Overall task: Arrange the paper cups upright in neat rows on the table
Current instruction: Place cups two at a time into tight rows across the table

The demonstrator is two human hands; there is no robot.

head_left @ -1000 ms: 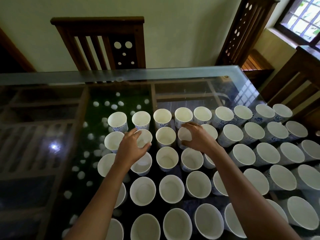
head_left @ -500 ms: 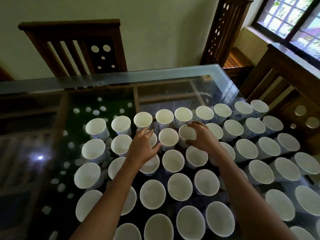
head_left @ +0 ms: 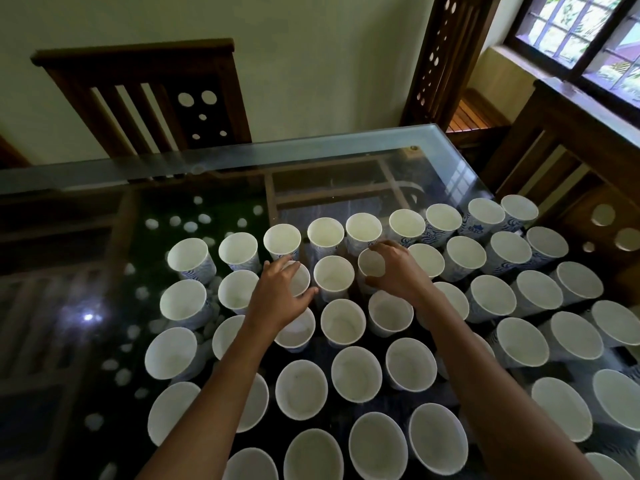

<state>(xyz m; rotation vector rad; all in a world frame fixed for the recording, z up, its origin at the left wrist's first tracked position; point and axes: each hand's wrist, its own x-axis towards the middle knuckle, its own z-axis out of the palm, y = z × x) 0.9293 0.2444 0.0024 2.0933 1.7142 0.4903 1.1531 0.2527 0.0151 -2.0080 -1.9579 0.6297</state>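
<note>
Several white paper cups with blue print stand upright in rows on the glass table [head_left: 242,161]. My left hand [head_left: 278,297] reaches into the second row and grips the rim of one cup [head_left: 300,282], fingers on its far side and thumb on its near side. My right hand [head_left: 398,273] curls round the rim of another second-row cup [head_left: 370,266]. One free cup [head_left: 333,273] stands between the two held cups. The far row [head_left: 363,228] runs slightly uphill to the right. My forearms hide parts of some nearer cups.
A wooden chair [head_left: 145,95] stands behind the table's far edge, another chair [head_left: 568,168] at the right edge, and a third [head_left: 446,53] by the wall. A window [head_left: 588,36] is at the top right. Bare glass lies beyond the far row and at the left.
The view has swung to the right and drawn closer. Both hands stay on the same two second-row cups, and the right hand's fingers have spread wider over its cup.
</note>
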